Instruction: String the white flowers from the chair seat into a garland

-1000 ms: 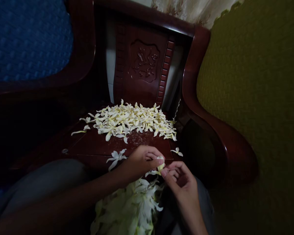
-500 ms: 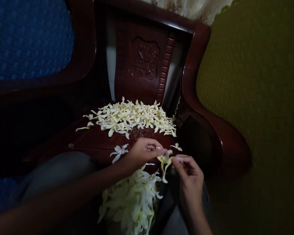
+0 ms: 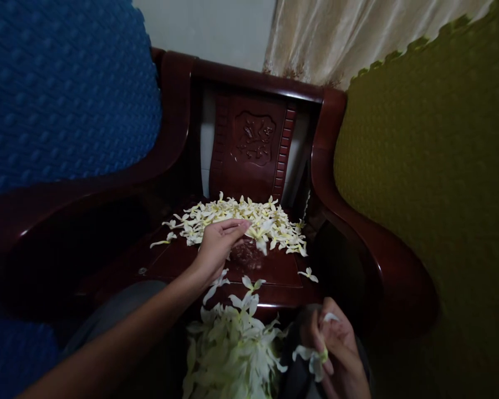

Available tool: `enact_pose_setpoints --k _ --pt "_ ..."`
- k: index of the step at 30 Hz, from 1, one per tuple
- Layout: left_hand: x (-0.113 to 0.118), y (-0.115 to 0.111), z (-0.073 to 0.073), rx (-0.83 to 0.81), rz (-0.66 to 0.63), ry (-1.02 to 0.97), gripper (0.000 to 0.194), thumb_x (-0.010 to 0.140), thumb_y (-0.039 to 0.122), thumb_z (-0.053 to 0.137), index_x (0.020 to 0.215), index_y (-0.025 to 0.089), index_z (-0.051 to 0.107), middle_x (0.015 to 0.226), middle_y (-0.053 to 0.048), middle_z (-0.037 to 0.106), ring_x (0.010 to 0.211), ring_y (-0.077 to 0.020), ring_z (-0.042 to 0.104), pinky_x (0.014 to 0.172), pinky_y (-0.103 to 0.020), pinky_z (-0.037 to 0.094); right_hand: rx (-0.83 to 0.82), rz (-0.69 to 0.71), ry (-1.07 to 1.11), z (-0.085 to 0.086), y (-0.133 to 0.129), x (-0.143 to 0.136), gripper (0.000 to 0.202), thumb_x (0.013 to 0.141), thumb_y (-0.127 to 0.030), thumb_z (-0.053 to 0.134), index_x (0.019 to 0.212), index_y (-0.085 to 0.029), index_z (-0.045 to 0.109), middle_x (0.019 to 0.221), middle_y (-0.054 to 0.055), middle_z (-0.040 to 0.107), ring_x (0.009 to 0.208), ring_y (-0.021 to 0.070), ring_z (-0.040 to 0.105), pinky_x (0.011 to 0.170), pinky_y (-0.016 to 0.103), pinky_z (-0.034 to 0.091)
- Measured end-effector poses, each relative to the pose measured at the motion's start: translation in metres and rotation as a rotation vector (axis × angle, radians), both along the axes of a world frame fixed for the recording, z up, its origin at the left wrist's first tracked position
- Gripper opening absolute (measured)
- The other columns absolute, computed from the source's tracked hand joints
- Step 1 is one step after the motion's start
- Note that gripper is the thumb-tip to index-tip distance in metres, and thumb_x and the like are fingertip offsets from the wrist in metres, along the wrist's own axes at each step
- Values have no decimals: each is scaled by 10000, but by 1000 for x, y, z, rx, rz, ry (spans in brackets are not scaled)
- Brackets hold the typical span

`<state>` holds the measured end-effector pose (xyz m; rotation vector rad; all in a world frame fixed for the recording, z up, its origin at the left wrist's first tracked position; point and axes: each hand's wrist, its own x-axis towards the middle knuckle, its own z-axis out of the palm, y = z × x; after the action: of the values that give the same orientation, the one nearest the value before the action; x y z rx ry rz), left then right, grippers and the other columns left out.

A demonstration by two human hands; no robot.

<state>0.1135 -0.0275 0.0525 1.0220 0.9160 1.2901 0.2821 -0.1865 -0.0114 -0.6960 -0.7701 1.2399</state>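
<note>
My left hand [image 3: 219,246] is stretched over the front of a heap of white and pale yellow flowers [image 3: 199,217] on the wooden seat. Its thumb and fingers are pinched together at a white flower [image 3: 261,231], which looks held at the fingertips. Lower right, my right hand [image 3: 339,346] is closed round another white flower [image 3: 314,359], whose petals stick out between the fingers. Between my knees is a thick bunch of white flowers [image 3: 237,349], packed close together; what carries them is hidden. Two loose flowers lie near the seat's front, one white flower [image 3: 308,274] at the right.
The dark red wooden chair [image 3: 249,144] has a carved back and a curved right armrest [image 3: 382,260]. A blue textured mat [image 3: 75,94] stands at the left and an olive-green mat [image 3: 432,160] at the right. Behind hangs a beige curtain [image 3: 336,39].
My left hand has moved from beside my right hand up to the heap. My right hand has dropped lower with a flower in it. The view has tilted up.
</note>
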Motion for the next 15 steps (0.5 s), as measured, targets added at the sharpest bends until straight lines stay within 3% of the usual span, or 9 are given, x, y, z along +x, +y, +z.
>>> enact_pose_setpoints --k 3,5,7,9,12,15 --pt "-6 1 4 45 25 25 393 551 370 834 822 111 717 873 -103 738 785 -188 677 714 -272 533 -20 53 -224 -9 3 -3 226 766 -359 715 782 -181 576 554 -10 568 396 43 305 391 170 201" --pt "-4 -6 6 88 -18 89 356 574 370 816 810 120 725 854 -98 740 785 -197 676 713 -274 526 -44 -60 -309 -7 8 -7 316 739 -384 737 961 -189 625 831 61 673 465 57 380 419 183 269" --pt "2 -16 7 133 -75 187 297 597 357 798 776 129 728 820 -85 738 750 -188 666 679 -257 513 -55 -213 -311 -1 12 -12 462 751 -428 717 1149 -240 578 1150 94 619 506 56 410 453 201 332" --pt "8 -25 6 157 -129 305 259 600 347 788 720 128 722 708 -66 716 651 -170 634 599 -241 483 -54 -317 -289 5 16 -15 520 779 -462 676 1242 -290 512 1286 86 539 506 53 419 455 210 354" --pt "18 -36 1 147 -258 413 237 564 329 793 663 132 707 598 -46 669 561 -158 580 534 -241 439 -53 -320 -345 5 19 -15 546 784 -452 672 1273 -285 494 1164 64 603 510 61 420 470 207 362" --pt "26 -42 -10 143 -472 460 191 560 299 781 671 160 714 574 -22 651 552 -154 555 541 -242 422 -64 -276 -423 -3 24 -14 530 697 -370 765 1179 -240 589 953 33 659 534 70 430 508 199 374"
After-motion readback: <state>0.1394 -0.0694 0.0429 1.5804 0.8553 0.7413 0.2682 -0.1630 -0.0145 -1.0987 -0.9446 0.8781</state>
